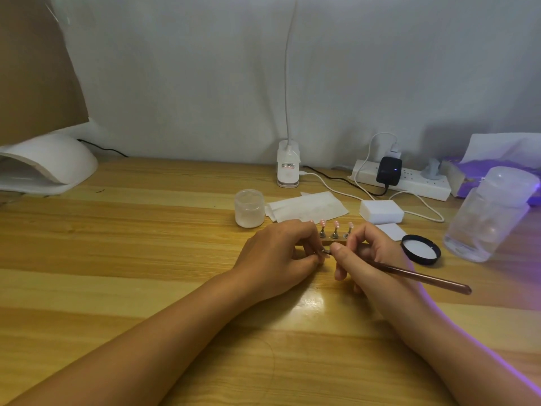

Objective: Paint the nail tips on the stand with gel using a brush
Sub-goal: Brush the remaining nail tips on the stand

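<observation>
Right hand (370, 253) grips brush (421, 276); stand (335, 234) just behind left hand (278, 259).

Three pink nail tips (336, 224), perhaps a fourth half-hidden; one brush (421, 276); two jars (249, 208).

I take the stand (333, 235) on the worktop (146, 259) as my landmark. My left hand (278, 256) is just left of it, my right hand (369, 256) just right. Behind it lie paper sheets (307, 206); behind-left stands a small jar (249, 208). Right of it lies a lid (420, 249), farther right a bottle (489, 215). Far left sits a lamp (49, 165).
</observation>
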`<state>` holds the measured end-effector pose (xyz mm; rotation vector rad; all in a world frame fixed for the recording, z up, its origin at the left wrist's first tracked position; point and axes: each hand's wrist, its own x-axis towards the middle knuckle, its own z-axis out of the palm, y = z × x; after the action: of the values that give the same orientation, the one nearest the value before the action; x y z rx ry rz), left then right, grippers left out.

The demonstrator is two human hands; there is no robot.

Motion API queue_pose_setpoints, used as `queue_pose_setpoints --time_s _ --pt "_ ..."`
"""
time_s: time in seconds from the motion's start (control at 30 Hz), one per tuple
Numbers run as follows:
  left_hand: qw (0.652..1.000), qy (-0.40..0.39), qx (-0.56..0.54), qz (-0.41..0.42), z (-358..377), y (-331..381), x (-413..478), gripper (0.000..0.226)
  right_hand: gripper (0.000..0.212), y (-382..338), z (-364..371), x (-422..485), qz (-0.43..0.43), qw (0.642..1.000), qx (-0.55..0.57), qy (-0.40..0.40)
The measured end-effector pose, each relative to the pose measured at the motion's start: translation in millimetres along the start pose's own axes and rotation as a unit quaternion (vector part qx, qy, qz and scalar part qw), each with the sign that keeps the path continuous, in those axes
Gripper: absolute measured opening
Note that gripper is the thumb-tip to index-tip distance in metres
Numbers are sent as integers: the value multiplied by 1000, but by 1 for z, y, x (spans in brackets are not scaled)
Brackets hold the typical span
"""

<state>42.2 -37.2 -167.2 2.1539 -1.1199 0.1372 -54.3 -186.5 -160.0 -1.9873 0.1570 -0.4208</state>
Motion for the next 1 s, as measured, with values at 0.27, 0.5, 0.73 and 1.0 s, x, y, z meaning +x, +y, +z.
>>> queue_pose_setpoints --time_s 0.27,0.5,0.73,1.0 --pt "1000 0 -10 4 0 1 -1 16 20 3 -1 0 -11 999 -27 25" --pt "1000 0 -2 6 1 -1 0 20 16 -2 -2 -2 -3 999 40 7" --pt "1000 0 -14 11 2 -3 0 5 19 0 -3 0 -24 999 -34 12" --pt "996 42 -84 0 3 -4 0 3 19 3 -5 -1 6 991 115 74"
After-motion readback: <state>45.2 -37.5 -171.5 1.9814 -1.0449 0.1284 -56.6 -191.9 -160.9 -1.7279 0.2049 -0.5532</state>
